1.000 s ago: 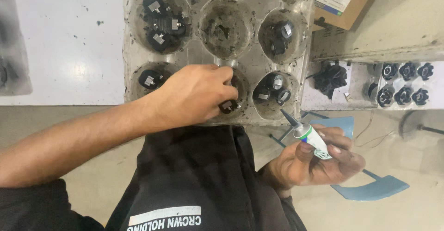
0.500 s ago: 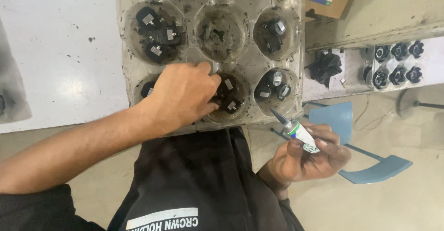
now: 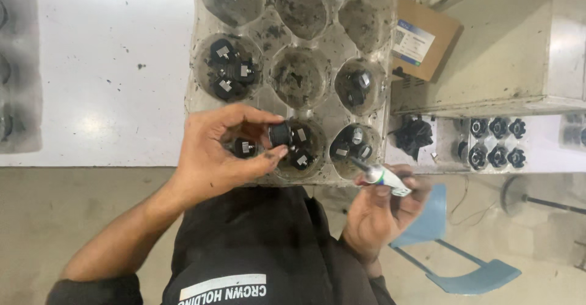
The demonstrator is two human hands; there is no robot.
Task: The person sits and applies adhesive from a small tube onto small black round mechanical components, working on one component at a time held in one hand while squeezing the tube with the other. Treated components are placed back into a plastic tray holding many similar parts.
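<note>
Black plastic describes the small round part [image 3: 281, 135] that my left hand [image 3: 223, 149] pinches between thumb and fingers [image 3: 256, 119], just above a near-row pocket of the clear moulded tray [image 3: 198, 67]. I judge the part light, rigid and not fragile, though its smooth rim and the grime on my fingertips could make it slippery; the round sides, as taken now, look the safest place to hold it, clear of any metal tab. My right hand [image 3: 381, 210] is wrapped around a small squeeze tube [image 3: 383, 177], fingers curled shut on its body, nozzle pointing up and left toward the tray's near right corner. The tube I judge soft, so a firm squeeze would press its contents out. Around these: more black parts with pale metal tabs [image 3: 229, 70] lie in several tray pockets, while some far-row pockets look dusty and bare. The tray rests on a white surface [image 3: 91, 67]. To the right sit a brown cardboard box [image 3: 424, 39] and two rows of black knobs [image 3: 495, 143]. The tray's raised walls between pockets, and neighbouring parts crowded close, are what stand in the way of a clean lift or return.
</note>
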